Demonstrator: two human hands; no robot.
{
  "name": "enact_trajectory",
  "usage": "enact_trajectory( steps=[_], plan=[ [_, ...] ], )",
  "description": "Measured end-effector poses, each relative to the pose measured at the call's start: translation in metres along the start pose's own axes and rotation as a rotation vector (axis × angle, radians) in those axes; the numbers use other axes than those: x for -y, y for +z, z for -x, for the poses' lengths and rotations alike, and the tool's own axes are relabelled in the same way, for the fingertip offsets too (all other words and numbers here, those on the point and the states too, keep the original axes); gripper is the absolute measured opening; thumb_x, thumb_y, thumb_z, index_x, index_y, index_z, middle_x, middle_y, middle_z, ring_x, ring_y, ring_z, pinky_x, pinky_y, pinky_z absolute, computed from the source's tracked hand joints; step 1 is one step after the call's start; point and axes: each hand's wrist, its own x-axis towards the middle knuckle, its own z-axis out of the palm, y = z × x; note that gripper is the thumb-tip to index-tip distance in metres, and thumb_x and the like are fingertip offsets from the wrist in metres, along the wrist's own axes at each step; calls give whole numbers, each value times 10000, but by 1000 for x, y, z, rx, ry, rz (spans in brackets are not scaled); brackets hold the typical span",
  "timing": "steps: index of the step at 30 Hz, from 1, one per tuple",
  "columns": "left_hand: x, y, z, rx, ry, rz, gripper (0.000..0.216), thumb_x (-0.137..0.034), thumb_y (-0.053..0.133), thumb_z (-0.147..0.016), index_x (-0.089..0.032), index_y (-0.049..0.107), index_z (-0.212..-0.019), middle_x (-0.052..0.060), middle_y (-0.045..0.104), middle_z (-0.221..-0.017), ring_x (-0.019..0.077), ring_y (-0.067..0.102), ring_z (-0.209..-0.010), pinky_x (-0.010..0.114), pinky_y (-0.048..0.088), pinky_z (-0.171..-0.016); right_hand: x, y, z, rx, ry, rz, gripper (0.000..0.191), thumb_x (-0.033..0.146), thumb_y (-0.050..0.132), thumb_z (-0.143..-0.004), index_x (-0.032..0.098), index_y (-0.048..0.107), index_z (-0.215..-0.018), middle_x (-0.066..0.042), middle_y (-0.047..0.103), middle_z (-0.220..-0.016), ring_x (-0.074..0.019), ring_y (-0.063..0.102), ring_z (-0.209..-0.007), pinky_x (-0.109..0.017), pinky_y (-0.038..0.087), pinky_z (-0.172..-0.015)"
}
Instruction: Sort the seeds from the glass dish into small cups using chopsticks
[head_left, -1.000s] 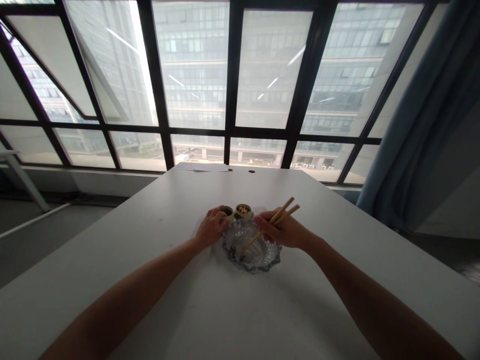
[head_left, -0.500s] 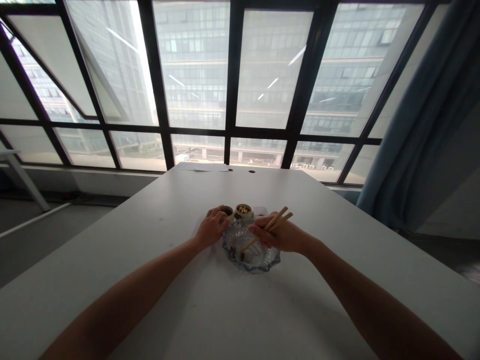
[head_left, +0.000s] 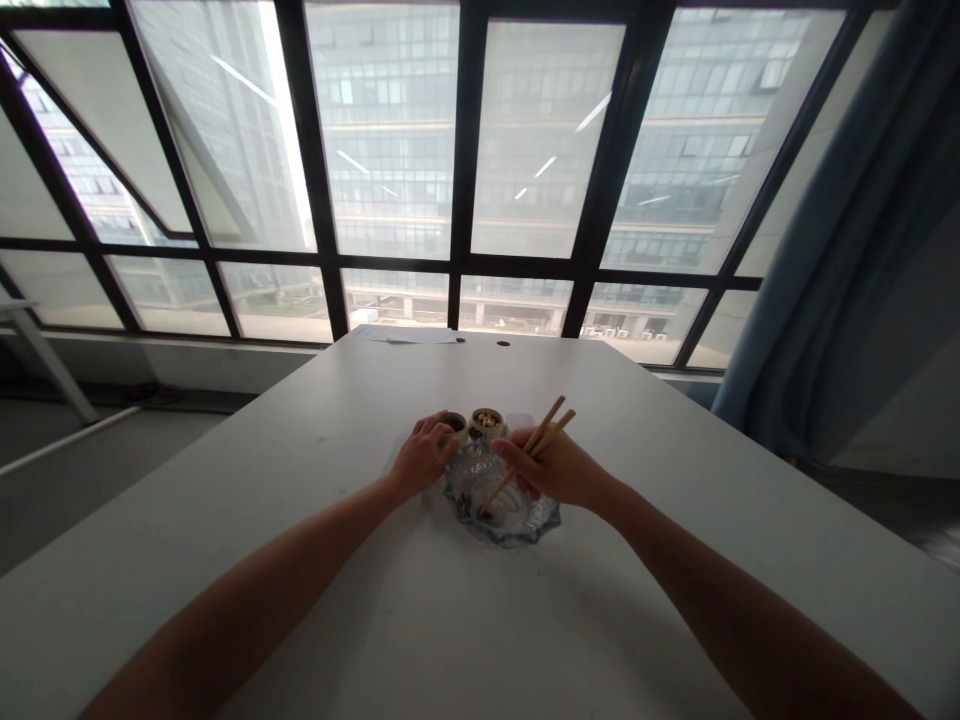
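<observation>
My right hand (head_left: 559, 468) grips a pair of wooden chopsticks (head_left: 540, 438). Their lower ends reach into a clear scalloped glass dish (head_left: 536, 528) and touch a small dark piece (head_left: 486, 514) near its front. More dark bits (head_left: 465, 503) lie at the dish's left side. My left hand (head_left: 421, 458) curls its fingers around a small round cup (head_left: 455, 422) behind the dish; what that cup holds is hard to make out. Beside it stands a second small cup (head_left: 487, 432) with pale, nut-like pieces (head_left: 487, 417) inside.
A clear, faint container (head_left: 521, 421) sits behind my right hand, partly hidden. White paper sheets (head_left: 409, 335) lie at the far end of the white table (head_left: 315, 560). Beyond are windows with dark frames (head_left: 461, 200), and a blue curtain (head_left: 810, 230) hangs at the right.
The chopsticks have tilted more upright, their upper ends shifting slightly left and up. Their tips remain in the dish by the dark piece. My left hand stays at the cup.
</observation>
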Motion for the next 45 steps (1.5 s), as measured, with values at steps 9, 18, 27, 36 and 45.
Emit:
enact_trajectory(
  steps=[9,18,27,36,45],
  plan=[
    [-1,0,0,-19,6,9,241,-352,527,-941,-201,654,-1079,92,571,-1382,287,510,-1286,480,461,-1102,17,-13,11,87,-211,173,520,564,428,-968,181,515,-626,-16,556,-518,-116,503,-464,-215,339,-443],
    [-1,-1,0,-8,3,-7,257,-359,502,-951,-200,651,-1088,93,564,-1391,283,501,-1297,483,455,-1111,20,-14,10,180,-301,225,515,541,372,-994,194,449,-621,-9,541,-528,-114,478,-478,-230,346,-475],
    [3,3,0,-23,3,24,253,-372,512,-945,-214,662,-1075,92,565,-1392,278,506,-1298,490,461,-1105,-2,-71,11,-401,3,726,575,567,301,-1007,178,597,-704,-94,601,-551,-180,528,-444,-288,362,-467],
    [3,3,1,-23,3,12,256,-368,511,-945,-207,664,-1072,95,572,-1386,278,511,-1299,483,463,-1103,-12,-73,6,-386,97,624,583,622,340,-988,186,613,-714,-85,633,-593,-204,600,-505,-280,378,-475],
    [2,2,0,-24,6,26,255,-370,518,-942,-206,665,-1070,102,573,-1384,288,514,-1294,501,467,-1098,-1,-63,11,-460,-12,345,684,773,345,-904,182,584,-657,-70,605,-537,-169,566,-454,-259,388,-423]
  ],
)
